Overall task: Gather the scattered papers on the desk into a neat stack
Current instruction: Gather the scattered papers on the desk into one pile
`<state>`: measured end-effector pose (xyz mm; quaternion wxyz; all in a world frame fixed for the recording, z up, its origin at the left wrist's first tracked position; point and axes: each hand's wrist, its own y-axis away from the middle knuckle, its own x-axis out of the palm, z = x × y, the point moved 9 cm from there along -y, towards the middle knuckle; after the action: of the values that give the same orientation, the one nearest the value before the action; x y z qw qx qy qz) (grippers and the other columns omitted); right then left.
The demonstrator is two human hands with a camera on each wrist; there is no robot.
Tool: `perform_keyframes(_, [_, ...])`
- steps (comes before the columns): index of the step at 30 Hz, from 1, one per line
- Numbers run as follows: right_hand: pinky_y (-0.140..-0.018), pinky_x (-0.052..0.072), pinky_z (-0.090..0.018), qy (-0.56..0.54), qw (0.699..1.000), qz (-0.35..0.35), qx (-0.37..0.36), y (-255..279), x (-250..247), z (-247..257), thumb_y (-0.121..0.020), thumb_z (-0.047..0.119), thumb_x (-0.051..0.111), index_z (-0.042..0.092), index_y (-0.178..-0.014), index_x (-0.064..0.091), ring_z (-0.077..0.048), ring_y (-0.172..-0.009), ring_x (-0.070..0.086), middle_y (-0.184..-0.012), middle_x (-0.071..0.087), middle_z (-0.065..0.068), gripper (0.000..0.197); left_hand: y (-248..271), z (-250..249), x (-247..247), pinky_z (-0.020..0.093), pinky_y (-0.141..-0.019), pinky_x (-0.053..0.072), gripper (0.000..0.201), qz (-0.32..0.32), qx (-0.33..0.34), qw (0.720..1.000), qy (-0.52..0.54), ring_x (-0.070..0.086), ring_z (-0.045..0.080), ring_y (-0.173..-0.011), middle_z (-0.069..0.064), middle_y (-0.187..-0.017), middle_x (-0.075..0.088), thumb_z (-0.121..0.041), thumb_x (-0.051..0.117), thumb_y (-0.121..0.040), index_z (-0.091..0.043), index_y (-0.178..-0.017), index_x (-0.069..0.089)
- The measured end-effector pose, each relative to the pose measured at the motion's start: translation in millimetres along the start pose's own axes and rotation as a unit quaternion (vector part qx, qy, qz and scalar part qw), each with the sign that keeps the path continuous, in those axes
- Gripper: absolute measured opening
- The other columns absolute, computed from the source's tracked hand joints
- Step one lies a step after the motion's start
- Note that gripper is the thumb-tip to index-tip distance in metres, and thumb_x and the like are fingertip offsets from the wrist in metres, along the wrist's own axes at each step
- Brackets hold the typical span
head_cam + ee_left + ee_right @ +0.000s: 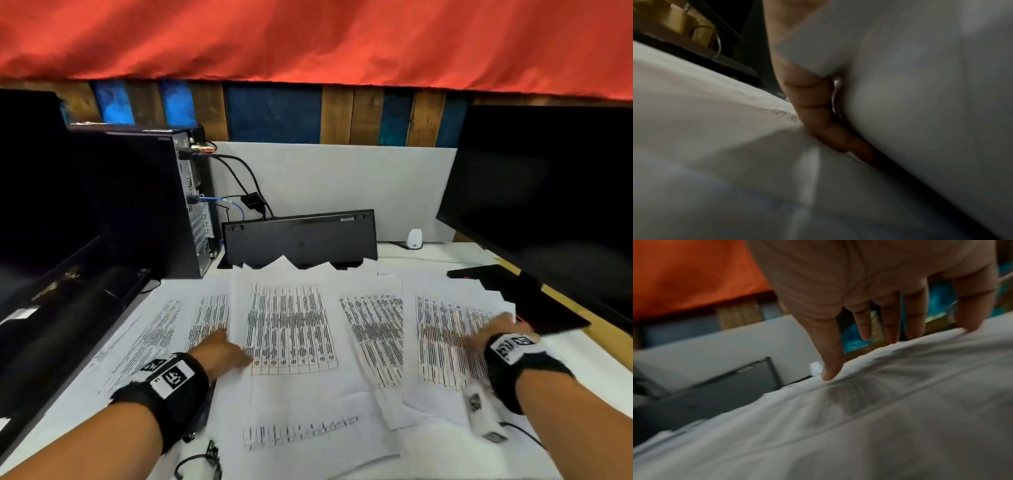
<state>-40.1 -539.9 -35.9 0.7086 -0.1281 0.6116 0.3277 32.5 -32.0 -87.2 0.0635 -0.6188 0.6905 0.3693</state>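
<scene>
While both forearms reach over the white worktop (pixel 589 359), the papers (pixel 291 325) lie fanned across it in overlapping sheets, printed tables facing up, from the left edge to the right side; not stacked.

Left hand (pixel 219 351): at the left margin of the central sheet, fingers slid beneath that sheet. Left wrist view confirms: fingers (pixel 812 104) lie side by side under a lifted white page (pixel 920 113), another printed page below them. Whether the thumb pinches the sheet from above, I cannot tell.

Right hand (pixel 493 334): blurred in the head view, resting on the rightmost sheets. Right wrist view shows it released, fingers (pixel 830 353) straight and spread, tips pressing down on the paper surface (pixel 879 418); nothing grasped.

Surroundings: a black keyboard (pixel 299 238) stands on edge behind the papers, against a white partition (pixel 342 185). Black computer tower (pixel 144 198) with cables at rear left. Dark monitor (pixel 548 205) at right, its base (pixel 520 294) partly over the far right sheets. Small white object (pixel 414 238) near the partition. Red cloth (pixel 308 37) hangs above.
</scene>
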Motion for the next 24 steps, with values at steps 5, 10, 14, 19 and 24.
perform_keyframes(5, [-0.099,0.048,-0.042,-0.048,0.997,0.046,0.026,-15.8,9.3,-30.1,-0.054,0.063,0.079,0.0,-0.139,0.042,-0.035,-0.12,0.055,-0.137,0.052,-0.02,0.112,-8.3,-6.4,5.5,0.035,-0.095,0.053,0.041,0.038,0.015,0.992,-0.117,0.065,0.023,-0.102,0.006,-0.111,0.07,-0.02,0.072,-0.081,-0.008,-0.119,0.062])
perform_keyframes(10, [-0.101,0.044,-0.043,-0.073,0.997,-0.003,-0.039,4.5,15.0,17.5,-0.083,0.037,0.066,0.0,-0.13,0.041,-0.038,-0.121,0.05,-0.135,0.046,-0.024,0.065,-18.0,-6.3,4.9,0.031,-0.095,0.051,0.063,0.021,0.019,0.989,-0.148,0.064,0.02,-0.104,0.002,-0.114,0.068,-0.038,0.074,-0.069,-0.01,-0.123,0.058])
perform_keyframes(14, [-0.088,0.05,-0.038,-0.094,0.989,-0.067,-0.09,7.2,-4.4,31.9,-0.085,0.011,0.054,0.002,-0.114,0.053,-0.035,-0.105,0.06,-0.113,0.061,-0.02,0.03,-14.5,-5.1,2.3,0.032,-0.1,0.048,0.068,0.011,0.007,0.982,-0.186,0.059,0.021,-0.114,0.002,-0.126,0.062,-0.042,0.072,-0.076,-0.009,-0.132,0.049])
perform_keyframes(19, [-0.081,0.052,-0.042,-0.121,0.983,-0.119,-0.071,7.0,-38.0,12.8,-0.083,0.003,0.054,0.003,-0.109,0.047,-0.039,-0.095,0.062,-0.094,0.059,-0.02,0.027,0.2,-14.5,2.8,0.02,-0.101,0.038,0.058,-0.014,0.006,0.977,-0.211,0.049,0.021,-0.128,0.006,-0.14,0.048,-0.033,0.06,-0.094,-0.005,-0.139,0.038])
perform_keyframes(24, [-0.081,0.053,-0.044,-0.091,0.98,-0.163,-0.072,16.7,-60.7,13.2,-0.086,0.004,0.049,0.001,-0.115,0.05,-0.041,-0.098,0.06,-0.104,0.06,-0.025,0.03,2.0,-19.5,5.3,0.025,-0.106,0.038,0.055,-0.015,0.024,0.974,-0.226,0.048,0.022,-0.13,0.007,-0.143,0.046,-0.032,0.056,-0.096,-0.008,-0.143,0.039])
